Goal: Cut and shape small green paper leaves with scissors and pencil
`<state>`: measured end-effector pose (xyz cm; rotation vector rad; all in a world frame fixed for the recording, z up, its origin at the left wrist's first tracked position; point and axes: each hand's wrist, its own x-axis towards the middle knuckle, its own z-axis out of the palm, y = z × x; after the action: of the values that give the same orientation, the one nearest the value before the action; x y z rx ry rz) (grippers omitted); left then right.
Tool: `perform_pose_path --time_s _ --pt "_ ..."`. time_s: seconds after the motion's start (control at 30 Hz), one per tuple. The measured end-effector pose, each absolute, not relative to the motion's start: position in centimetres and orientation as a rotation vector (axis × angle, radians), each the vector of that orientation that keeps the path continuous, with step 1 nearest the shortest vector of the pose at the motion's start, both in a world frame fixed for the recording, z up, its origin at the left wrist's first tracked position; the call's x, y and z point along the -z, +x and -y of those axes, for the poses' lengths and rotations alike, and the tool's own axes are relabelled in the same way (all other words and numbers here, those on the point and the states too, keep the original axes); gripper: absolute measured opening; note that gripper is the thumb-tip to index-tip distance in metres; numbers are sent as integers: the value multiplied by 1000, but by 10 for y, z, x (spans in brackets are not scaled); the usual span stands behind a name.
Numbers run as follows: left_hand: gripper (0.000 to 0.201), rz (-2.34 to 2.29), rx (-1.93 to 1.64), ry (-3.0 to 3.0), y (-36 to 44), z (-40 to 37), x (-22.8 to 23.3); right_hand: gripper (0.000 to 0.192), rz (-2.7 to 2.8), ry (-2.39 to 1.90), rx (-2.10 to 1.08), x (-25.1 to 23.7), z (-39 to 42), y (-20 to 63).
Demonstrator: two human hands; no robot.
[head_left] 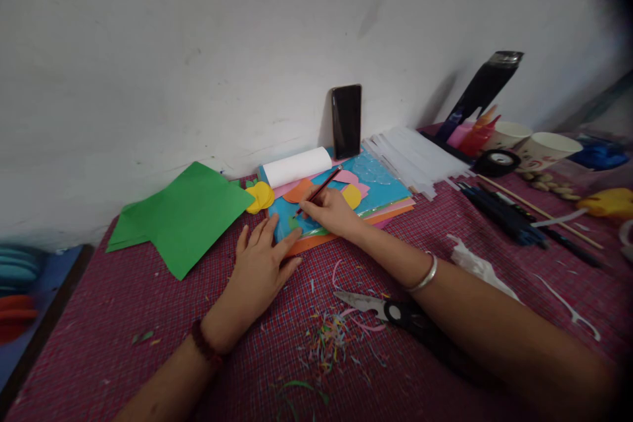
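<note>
My right hand (pixel 330 211) grips a dark red pencil (pixel 324 186), its tip down on a small green paper piece (pixel 293 220). That piece lies on a stack of coloured sheets with a blue one (pixel 386 186) on top. My left hand (pixel 262 265) rests with fingers spread at the stack's near left corner, fingertips by the green piece. Around the pencil on the stack lie an orange paper cutout (pixel 297 191), pink petal shapes (pixel 347 177) and a yellow one (pixel 351 196). Yellow paper circles (pixel 260 197) sit just left of the stack.
Green paper sheets (pixel 190 217) lie at left. Scissors (pixel 390 311) and paper shreds (pixel 329 343) are in front. A phone (pixel 347 122) leans on the wall behind a white paper roll (pixel 297 167). White strips (pixel 420 155), black tape (pixel 497 161), pens (pixel 509 214) and cups (pixel 548 150) stand right.
</note>
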<state>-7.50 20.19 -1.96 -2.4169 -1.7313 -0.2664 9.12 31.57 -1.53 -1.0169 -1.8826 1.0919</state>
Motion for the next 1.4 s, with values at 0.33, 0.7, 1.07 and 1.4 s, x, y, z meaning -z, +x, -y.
perform_pose_path --time_s 0.33,0.7,1.07,1.4 --pt "44 1747 236 -2408 -74 -201 17 12 1819 -959 -1192 17 -314 94" --pt "44 1724 280 -2422 -75 -202 20 10 1768 -965 -1166 16 -314 93" --pt "44 1709 244 -2378 -72 -200 20 10 1913 -971 -1118 16 -312 95" --pt "39 1692 254 -2402 -67 -195 15 10 1745 -926 -1140 18 -311 94"
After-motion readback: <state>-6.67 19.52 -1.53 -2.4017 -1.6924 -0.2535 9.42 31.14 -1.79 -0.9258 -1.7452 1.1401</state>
